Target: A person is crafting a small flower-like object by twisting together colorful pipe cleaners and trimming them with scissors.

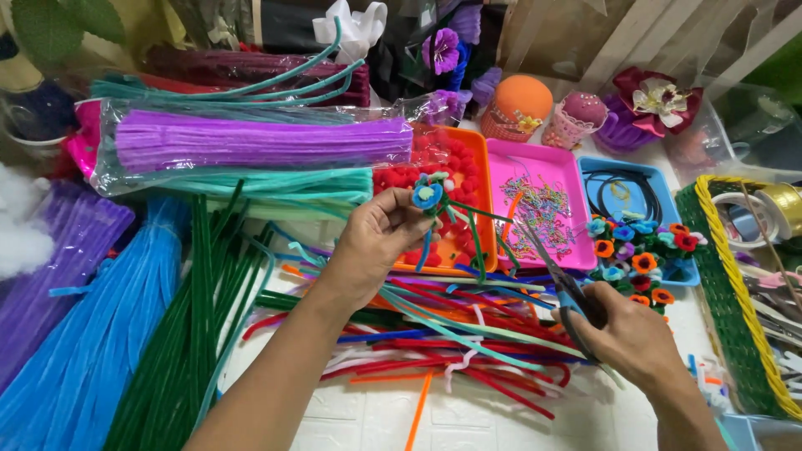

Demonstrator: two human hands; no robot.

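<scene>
Blue flower (428,195) in left hand (376,242), scissors (558,276) right (622,330).

Pink tray (535,154); green basket (735,326)

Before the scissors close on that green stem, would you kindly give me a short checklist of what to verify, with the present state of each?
1. Left hand grips the small blue pipe-cleaner flower firmly: ok.
2. Right hand holds the dark-handled scissors: ok.
3. Blades open at the flower's green pipe-cleaner stem: cannot tell.
4. Left fingers away from the blades: ok.
5. Blue tray of finished pipe-cleaner flowers away from the blades: ok.
</scene>
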